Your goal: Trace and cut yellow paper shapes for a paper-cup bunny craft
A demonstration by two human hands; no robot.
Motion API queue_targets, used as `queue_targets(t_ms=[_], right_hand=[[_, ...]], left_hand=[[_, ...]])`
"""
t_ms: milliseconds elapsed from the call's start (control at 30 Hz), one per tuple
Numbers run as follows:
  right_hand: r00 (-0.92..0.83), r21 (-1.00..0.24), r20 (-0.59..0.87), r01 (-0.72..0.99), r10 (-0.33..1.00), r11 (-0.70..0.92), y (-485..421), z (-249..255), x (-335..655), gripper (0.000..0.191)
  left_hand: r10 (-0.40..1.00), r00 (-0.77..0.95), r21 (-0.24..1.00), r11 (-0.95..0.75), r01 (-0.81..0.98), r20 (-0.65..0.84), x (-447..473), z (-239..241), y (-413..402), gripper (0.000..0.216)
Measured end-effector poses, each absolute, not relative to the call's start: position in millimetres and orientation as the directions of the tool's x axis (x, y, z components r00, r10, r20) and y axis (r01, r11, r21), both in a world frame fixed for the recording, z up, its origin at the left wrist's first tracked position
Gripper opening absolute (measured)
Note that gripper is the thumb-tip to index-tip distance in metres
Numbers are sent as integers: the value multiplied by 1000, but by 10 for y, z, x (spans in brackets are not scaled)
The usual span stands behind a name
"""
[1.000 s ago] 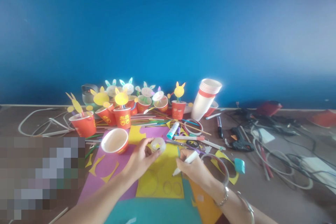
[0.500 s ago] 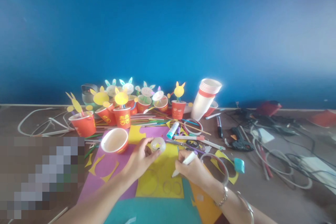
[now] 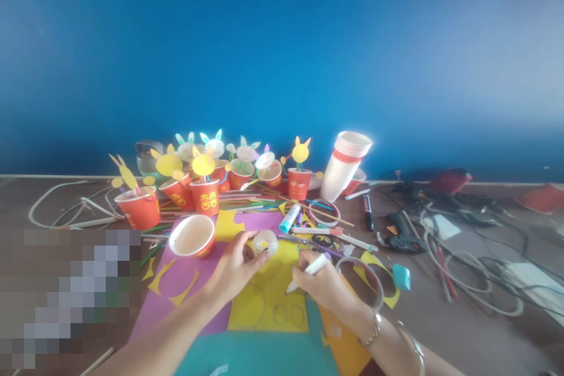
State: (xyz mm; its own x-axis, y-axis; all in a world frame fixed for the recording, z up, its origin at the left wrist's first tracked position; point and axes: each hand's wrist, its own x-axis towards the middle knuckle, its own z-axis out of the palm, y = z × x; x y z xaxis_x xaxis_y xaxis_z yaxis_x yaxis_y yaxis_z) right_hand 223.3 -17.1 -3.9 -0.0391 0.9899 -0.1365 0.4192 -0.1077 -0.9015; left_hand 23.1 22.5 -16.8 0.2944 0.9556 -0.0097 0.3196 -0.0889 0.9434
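Note:
My left hand (image 3: pixel 241 261) pinches a small roll of clear tape (image 3: pixel 265 242) between thumb and fingers, above the upper part of a yellow sheet (image 3: pixel 268 288). A white marker (image 3: pixel 316 264) with a purple end sits in my right hand (image 3: pixel 324 279), which is closed round it. Its tip is close to the yellow sheet, on the right side; whether it touches is unclear. Drawn on that sheet are one large circle and two small ovals. Purple paper (image 3: pixel 145 317) and teal paper (image 3: pixel 255 352) lie around and under it. An open paper cup (image 3: pixel 192 236) stands left of my left hand.
Red cups with paper animal figures, such as a yellow one (image 3: pixel 300 153), line the back. A stack of paper cups (image 3: pixel 346 167) leans right of them. A glue gun (image 3: pixel 403 235), cables (image 3: pixel 480 282), a tape ring (image 3: pixel 363 282) and a glue stick (image 3: pixel 289 218) lie about.
My right hand and the marker have shifted slightly to the left and up over the yellow sheet. My left hand and the tape roll have stayed in place.

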Motion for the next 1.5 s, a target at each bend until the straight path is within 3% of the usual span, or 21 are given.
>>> queue_targets(t_ms=[300,900,1500], right_hand=[[-18,-895,-53,444,998,-40,-156,-42,2233,22],[88,-897,-54,434,995,-87,-123,31,2219,20],[89,-844,0,534,996,-48,-128,-7,2246,17]], left_hand=[[954,298,946,-76,315,-22,236,-162,228,45],[961,277,948,-67,310,-23,236,-177,233,48],[959,284,949,-71,308,-21,239,-130,218,47]])
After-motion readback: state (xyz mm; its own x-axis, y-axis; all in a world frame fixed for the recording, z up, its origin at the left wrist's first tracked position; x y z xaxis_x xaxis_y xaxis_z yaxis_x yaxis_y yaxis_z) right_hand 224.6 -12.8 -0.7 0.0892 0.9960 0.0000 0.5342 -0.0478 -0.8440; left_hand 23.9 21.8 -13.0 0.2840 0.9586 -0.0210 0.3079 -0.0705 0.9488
